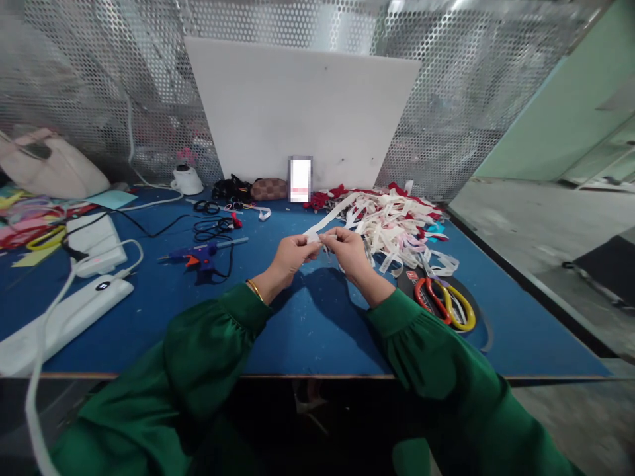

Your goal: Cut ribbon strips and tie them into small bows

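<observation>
Presently, the left hand [292, 256] and right hand [348, 252] pinch a white ribbon [330, 217] between the front and back edges of the worktop [297, 344], its strip trailing toward the ribbon heap [391, 221], where light, even tension should prevent twisting.

Taking the glue gun [201, 256] as reference, you have open desk [149, 311] on its near side, bounded right by your left sleeve [213, 337]. To its left, a white power strip [84, 307] bars passage; behind, coiled black cable [211, 233]. Well right, the ribbon heap [397, 225] and scissors [449, 304] obstruct you.
</observation>
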Demonstrator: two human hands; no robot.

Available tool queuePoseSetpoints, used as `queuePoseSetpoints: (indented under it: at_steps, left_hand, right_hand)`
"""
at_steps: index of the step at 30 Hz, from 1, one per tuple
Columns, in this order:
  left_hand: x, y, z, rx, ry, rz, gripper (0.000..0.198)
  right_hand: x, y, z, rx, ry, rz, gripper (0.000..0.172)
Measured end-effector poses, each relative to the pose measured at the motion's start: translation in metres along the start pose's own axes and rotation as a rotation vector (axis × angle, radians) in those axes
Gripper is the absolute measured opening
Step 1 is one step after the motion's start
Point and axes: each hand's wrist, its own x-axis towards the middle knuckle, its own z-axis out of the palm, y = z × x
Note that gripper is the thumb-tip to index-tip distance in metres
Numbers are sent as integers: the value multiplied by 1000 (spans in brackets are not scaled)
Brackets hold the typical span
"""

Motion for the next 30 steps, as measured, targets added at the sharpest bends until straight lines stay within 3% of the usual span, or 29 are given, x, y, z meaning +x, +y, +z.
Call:
queuePoseSetpoints:
  at_steps: [7, 12, 20, 25, 30]
  left_hand:
    - [-3, 3, 5, -76, 29, 67, 37]
    - [-4, 4, 8, -88, 51, 58, 37]
    - [0, -1, 5, -161, 37, -41, 28]
    - [-2, 4, 3, -182, 96, -6, 25]
    - [-2, 6, 3, -177, 122, -13, 28]
  right_hand:
    - [0, 0, 0, 2, 46, -30, 26]
    - [-2, 0, 1, -169, 100, -127, 22]
    - [2, 1, 1, 36, 35, -6, 32]
    - [1, -6, 0, 115, 39, -2, 43]
    - [0, -8, 1, 77, 2, 0, 25]
